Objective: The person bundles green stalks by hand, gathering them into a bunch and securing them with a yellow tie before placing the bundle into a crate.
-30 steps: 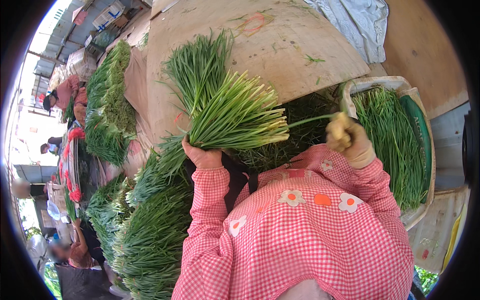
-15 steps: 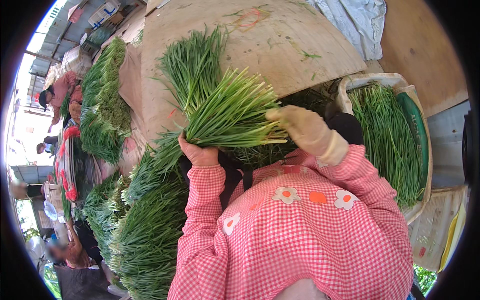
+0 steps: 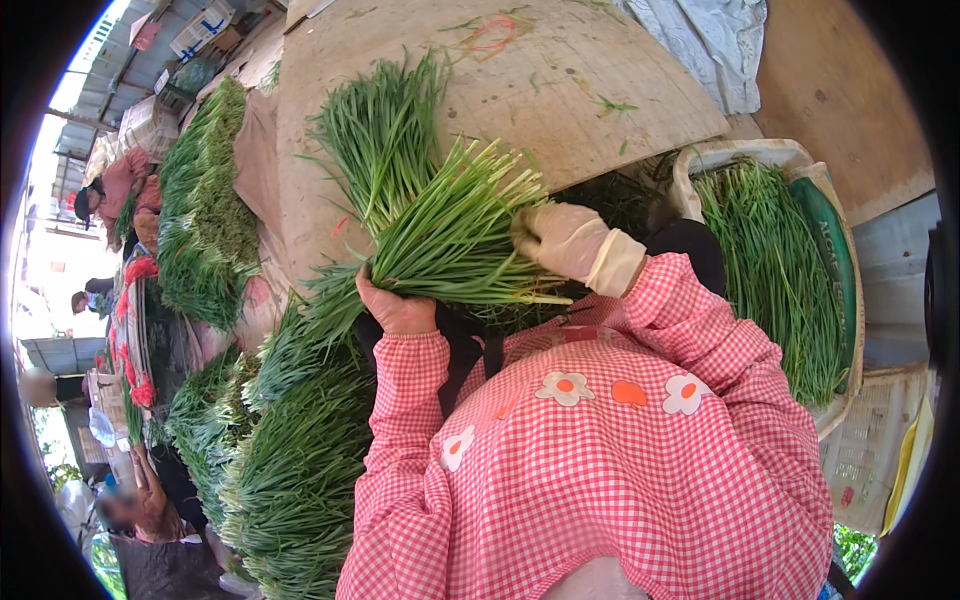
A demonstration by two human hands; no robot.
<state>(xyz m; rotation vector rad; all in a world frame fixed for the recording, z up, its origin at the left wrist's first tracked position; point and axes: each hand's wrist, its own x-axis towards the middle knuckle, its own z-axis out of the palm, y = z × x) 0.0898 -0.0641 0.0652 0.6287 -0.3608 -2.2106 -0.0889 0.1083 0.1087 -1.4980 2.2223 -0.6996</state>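
Note:
My bare left hand [image 3: 402, 308] is closed around a bunch of garlic chives [image 3: 440, 245], with the thumb on top of the leaves. The bunch points right, its pale stem ends fanned out. At those ends is my right hand [image 3: 575, 242], in a cream glove, its fingers bent and pinching at the stems. The fingertips are partly lost among the stems. Just beyond, a second bundle of chives [image 3: 380, 125] lies on the wooden board [image 3: 590, 120], partly covered by the held bunch.
A large heap of chives [image 3: 300, 480] lies to my left, with another heap [image 3: 195, 220] farther off. On the right stands a white tub [image 3: 745, 155] full of chives. Red ties [image 3: 490, 35] lie on the board. Other people [image 3: 125, 185] are at the far left.
My right hand has moved left and slightly inward, from the tips of the stems onto the bunch, and its fingers have bent. My left hand keeps its hold in nearly the same place.

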